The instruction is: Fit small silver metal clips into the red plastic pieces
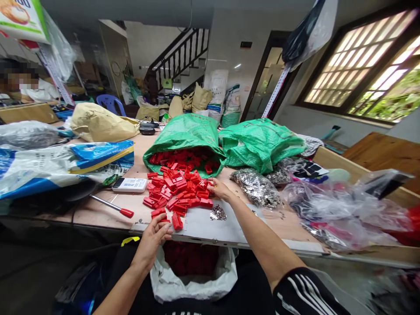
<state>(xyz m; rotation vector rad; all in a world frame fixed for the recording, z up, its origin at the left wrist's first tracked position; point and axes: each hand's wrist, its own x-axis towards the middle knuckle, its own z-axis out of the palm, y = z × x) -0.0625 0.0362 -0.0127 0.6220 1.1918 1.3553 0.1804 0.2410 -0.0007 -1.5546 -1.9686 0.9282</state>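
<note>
A heap of small red plastic parts [179, 186], boxy and slotted, spills from a green woven sack [187, 131] onto the table. At the table's front edge my left hand [155, 234] has its fingers curled round a red part, mostly hidden by them. Beside those fingertips another red part [177, 222] stands on the table. My right hand [220, 190] reaches to the heap's right side, fingers apart and touching the parts there. Just below it, a small pile of shiny metal pieces [218, 212] lies on a grey sheet [200, 225].
Below the table edge hangs a white sack [193, 291] with dark red contents. Left are a white box-shaped device [129, 184] and a red-handled lever [126, 212]. Bags of metal pieces [256, 186], a second green sack [259, 142] and clear plastic bags [341, 205] lie right.
</note>
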